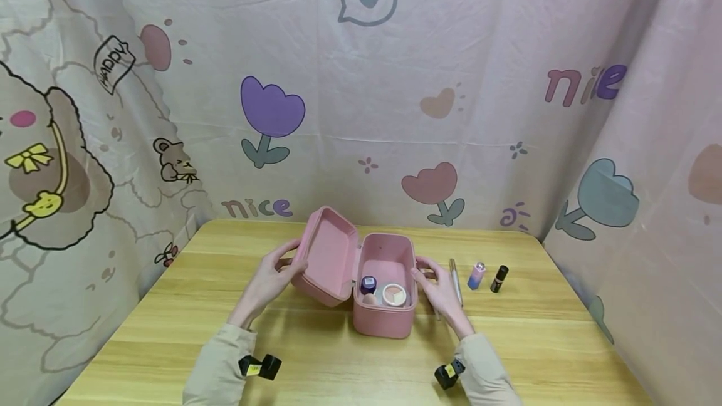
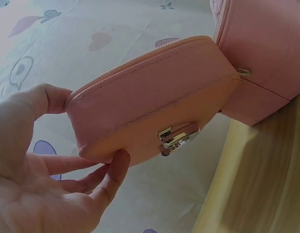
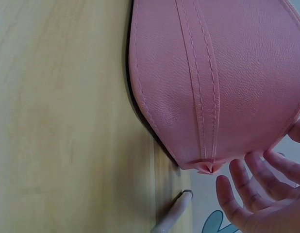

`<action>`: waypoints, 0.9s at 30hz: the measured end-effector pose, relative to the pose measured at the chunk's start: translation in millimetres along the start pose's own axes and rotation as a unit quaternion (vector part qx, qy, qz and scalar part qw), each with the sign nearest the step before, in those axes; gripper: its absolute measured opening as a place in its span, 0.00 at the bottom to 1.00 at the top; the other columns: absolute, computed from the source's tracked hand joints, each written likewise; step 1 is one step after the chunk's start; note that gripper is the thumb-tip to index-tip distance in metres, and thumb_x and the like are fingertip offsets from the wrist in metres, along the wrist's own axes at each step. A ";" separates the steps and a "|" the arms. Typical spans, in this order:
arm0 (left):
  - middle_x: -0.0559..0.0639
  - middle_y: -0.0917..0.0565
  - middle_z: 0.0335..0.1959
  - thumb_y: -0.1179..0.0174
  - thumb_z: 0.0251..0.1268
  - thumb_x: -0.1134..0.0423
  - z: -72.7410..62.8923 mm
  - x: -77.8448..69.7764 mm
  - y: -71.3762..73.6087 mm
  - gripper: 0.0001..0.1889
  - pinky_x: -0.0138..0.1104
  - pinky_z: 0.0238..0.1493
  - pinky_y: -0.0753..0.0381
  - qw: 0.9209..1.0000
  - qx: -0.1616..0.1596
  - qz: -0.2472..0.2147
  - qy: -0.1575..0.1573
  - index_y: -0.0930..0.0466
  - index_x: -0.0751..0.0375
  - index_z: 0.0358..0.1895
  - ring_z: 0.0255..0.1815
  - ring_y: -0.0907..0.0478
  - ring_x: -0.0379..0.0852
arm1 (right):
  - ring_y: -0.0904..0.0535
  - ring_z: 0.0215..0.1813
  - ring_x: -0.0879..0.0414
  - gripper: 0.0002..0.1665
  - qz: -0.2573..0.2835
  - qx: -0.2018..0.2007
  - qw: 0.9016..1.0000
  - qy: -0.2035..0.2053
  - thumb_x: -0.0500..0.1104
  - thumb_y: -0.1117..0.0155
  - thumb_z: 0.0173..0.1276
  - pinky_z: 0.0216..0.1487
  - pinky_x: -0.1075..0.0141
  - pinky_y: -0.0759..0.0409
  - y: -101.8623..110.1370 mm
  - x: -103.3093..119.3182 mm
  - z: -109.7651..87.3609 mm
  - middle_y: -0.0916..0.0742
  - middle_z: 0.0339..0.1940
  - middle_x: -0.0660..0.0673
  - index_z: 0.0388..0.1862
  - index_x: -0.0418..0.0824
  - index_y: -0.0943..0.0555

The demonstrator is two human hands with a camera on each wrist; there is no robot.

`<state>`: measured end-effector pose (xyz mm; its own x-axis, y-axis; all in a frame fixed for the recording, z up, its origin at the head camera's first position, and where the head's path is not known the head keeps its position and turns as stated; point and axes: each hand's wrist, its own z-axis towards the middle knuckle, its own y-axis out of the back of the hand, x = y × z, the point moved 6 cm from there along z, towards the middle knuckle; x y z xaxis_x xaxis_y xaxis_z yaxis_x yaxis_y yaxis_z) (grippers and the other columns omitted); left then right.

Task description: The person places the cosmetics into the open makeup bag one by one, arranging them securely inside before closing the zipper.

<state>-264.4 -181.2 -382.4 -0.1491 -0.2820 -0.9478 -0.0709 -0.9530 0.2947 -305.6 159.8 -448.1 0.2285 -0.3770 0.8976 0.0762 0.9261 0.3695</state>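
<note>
A pink cosmetic case (image 1: pixel 383 326) stands on the table with its lid (image 1: pixel 329 249) swung out to the left. My left hand (image 1: pixel 273 277) grips the lid's outer end, thumb on the zipped rim and fingers underneath; in the left wrist view a gold-toned buckle (image 2: pixel 179 137) shows on the lid's top. My right hand (image 1: pixel 442 293) holds the right side of the case, thumb at the rim and fingertips against the outer wall (image 3: pixel 247 97). Inside lie a dark purple jar (image 1: pixel 368 284), a round compact (image 1: pixel 393 295) and a small beige rounded item (image 1: pixel 369 299).
Right of the case lie a slim pen-like stick (image 1: pixel 455 284), a pink-and-blue tube (image 1: pixel 476 275) and a black tube (image 1: pixel 499 279). Another thin stick is partly hidden by the right hand. A patterned curtain (image 1: pixel 338 80) hangs behind the wooden table (image 1: pixel 197 312).
</note>
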 end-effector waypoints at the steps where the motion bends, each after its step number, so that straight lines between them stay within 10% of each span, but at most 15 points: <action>1: 0.71 0.34 0.74 0.42 0.72 0.64 -0.9 -0.1 0.0 0.33 0.34 0.56 0.17 1.000 0.000 -0.001 -0.002 0.40 0.67 0.76 0.68 0.27 0.67 | 0.18 0.57 0.36 0.25 -0.001 0.002 1.000 -0.002 0.41 0.37 0.72 0.58 0.52 0.17 0.0 0.2 0.1 0.16 0.58 0.30 0.64 0.31 0.24; 13: 0.68 0.39 0.77 0.40 0.71 0.64 -5.4 3.2 1.0 0.33 0.28 0.50 0.20 1.000 -0.005 0.004 -0.011 0.39 0.66 0.76 0.68 0.27 0.67 | 0.18 0.59 0.35 0.24 -0.016 0.013 1.000 0.000 0.42 0.43 0.76 0.60 0.49 0.16 3.0 0.7 2.9 0.17 0.61 0.29 0.66 0.30 0.24; 27: 0.68 0.37 0.75 0.40 0.70 0.64 -5.3 3.9 0.3 0.34 0.28 0.50 0.21 1.000 -0.010 0.004 -0.007 0.39 0.66 0.76 0.66 0.25 0.64 | 0.12 0.43 0.41 0.24 -0.120 -0.020 0.991 -0.062 0.39 0.41 0.70 0.36 0.67 0.20 30.4 -20.7 3.7 0.14 0.50 0.31 0.63 0.31 0.23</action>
<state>-259.8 -183.2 -386.7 -0.1635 -0.2883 -0.9435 -0.0503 -0.9527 0.2998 -311.6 195.7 -454.5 0.0775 -0.5826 0.8091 0.1526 0.8089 0.5678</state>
